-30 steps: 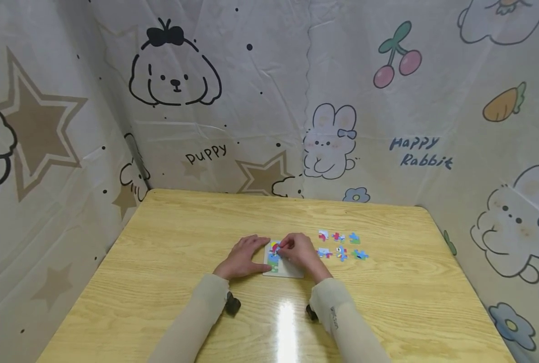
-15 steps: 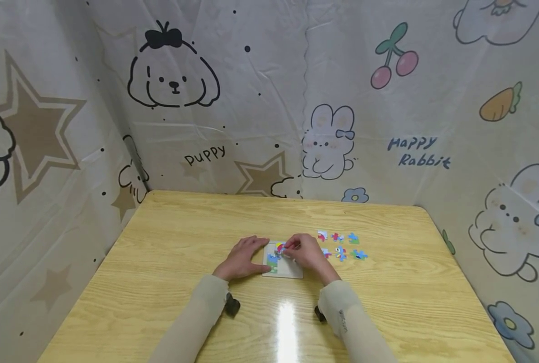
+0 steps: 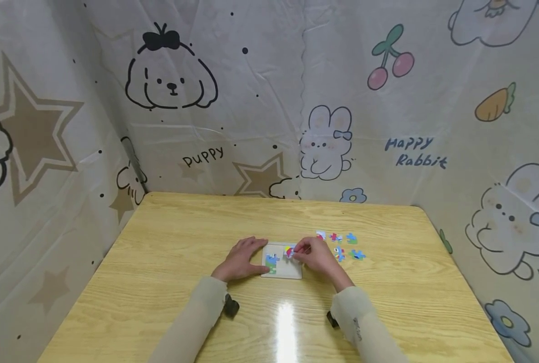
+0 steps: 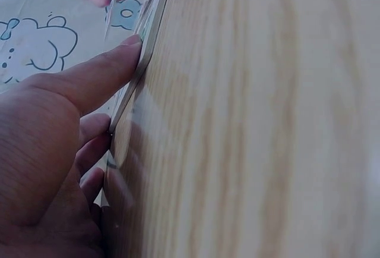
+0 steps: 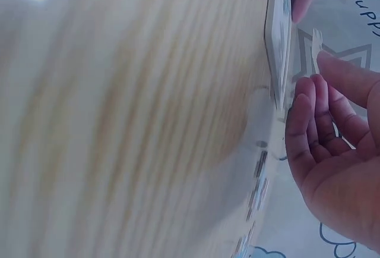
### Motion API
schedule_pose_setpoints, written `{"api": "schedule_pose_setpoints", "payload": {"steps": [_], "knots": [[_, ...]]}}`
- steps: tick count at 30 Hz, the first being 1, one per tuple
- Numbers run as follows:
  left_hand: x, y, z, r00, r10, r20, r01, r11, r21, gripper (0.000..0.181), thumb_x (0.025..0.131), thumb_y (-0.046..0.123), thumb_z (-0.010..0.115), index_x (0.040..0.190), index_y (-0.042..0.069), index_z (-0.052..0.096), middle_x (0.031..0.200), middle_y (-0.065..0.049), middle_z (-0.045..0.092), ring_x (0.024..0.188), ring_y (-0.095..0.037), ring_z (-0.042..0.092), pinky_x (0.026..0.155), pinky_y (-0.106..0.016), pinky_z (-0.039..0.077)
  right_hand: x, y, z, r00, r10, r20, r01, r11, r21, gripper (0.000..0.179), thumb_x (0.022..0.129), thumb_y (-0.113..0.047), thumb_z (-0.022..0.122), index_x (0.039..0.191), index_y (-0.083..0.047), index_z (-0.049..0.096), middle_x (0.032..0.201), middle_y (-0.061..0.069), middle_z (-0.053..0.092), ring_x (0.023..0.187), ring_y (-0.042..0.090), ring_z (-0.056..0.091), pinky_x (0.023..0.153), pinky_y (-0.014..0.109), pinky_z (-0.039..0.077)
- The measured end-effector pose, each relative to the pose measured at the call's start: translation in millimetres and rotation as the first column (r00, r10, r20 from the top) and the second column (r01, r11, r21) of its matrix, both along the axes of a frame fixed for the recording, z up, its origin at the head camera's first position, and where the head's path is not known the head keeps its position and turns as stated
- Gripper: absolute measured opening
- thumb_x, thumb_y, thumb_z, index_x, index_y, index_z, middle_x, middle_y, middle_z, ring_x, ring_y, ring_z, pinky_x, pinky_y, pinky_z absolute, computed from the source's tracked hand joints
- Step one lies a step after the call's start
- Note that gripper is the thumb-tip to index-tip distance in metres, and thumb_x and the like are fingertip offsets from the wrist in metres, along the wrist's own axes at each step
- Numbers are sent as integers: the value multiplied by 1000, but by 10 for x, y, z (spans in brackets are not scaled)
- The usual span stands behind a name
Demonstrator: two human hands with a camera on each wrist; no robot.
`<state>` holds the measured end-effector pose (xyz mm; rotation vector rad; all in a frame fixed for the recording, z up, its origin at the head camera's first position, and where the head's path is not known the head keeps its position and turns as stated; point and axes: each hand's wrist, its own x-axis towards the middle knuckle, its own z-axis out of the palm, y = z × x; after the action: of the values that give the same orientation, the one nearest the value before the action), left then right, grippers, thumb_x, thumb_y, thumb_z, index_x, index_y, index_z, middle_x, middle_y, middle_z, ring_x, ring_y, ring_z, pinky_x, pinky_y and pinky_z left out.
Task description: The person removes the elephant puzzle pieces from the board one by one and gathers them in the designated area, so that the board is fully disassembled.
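A pale puzzle tray (image 3: 288, 272) lies on the table, with joined blue and green pieces (image 3: 271, 263) along its left side. My left hand (image 3: 239, 259) holds the tray by its left side, thumb at the near corner and fingers at the far corner. In the left wrist view its thumb (image 4: 104, 76) lies on the tray's edge. Over the tray's right part, my right hand (image 3: 316, 254) pinches a jigsaw piece (image 3: 289, 251) with yellow, red and blue on it. The right wrist view shows that piece edge-on, raised off the tray, between thumb and fingertips.
Loose jigsaw pieces (image 3: 352, 238) lie in two rows right of the tray, partly hidden by the right hand. The wooden table (image 3: 183, 222) reaches back to a printed curtain (image 3: 260, 101), which also hangs at both sides.
My right hand has lifted the yellow and red piece from the tray's upper left and carried it to the right. The left hand stays at the tray's left side.
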<state>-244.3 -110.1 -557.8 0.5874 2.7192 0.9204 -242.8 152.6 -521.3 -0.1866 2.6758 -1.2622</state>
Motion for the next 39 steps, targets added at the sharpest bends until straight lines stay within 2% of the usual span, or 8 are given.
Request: {"api": "schedule_pose_setpoints", "payload": {"steps": [11,16,24,32,39], "knots": [[36,-18,-2,1000,-16,-14,16,1000,6,82,91,47,78,159,18,42,165,-14,36,154,-40,26,124,-65,17,171,296,13,1000,5,-13,-4,1000,28,6,92,-7,78,90,-9,72,86,2,68,78,15,59,74,29,51],[39,-26,-8,999,-20,-26,21,999,27,83,90,47,78,158,16,43,164,-17,37,154,-42,26,122,-67,19,222,429,-25,999,11,-36,-9,999,49,7,91,-7,78,88,-9,72,84,1,68,75,13,59,70,26,50],[33,-19,-4,999,-25,-39,26,999,32,83,90,45,79,158,15,43,164,-17,37,153,-43,27,122,-67,18,317,606,-63,999,29,-21,-27,997,76,7,92,-8,78,89,-10,72,83,1,68,76,13,58,67,25,49],[20,-13,21,1000,-13,2,13,1000,8,82,91,48,78,160,21,42,167,-12,34,156,-38,23,125,-63,16,399,748,-43,997,68,-38,-64,993,96,8,92,-8,78,88,-9,71,83,1,67,75,13,56,68,23,47],[27,-19,16,1000,-14,-11,14,1000,7,82,91,46,78,159,19,43,165,-14,36,155,-39,26,124,-64,18,438,795,-17,997,78,-3,-78,993,86,8,91,-7,79,89,-8,71,84,2,67,77,14,57,69,23,47]]}}
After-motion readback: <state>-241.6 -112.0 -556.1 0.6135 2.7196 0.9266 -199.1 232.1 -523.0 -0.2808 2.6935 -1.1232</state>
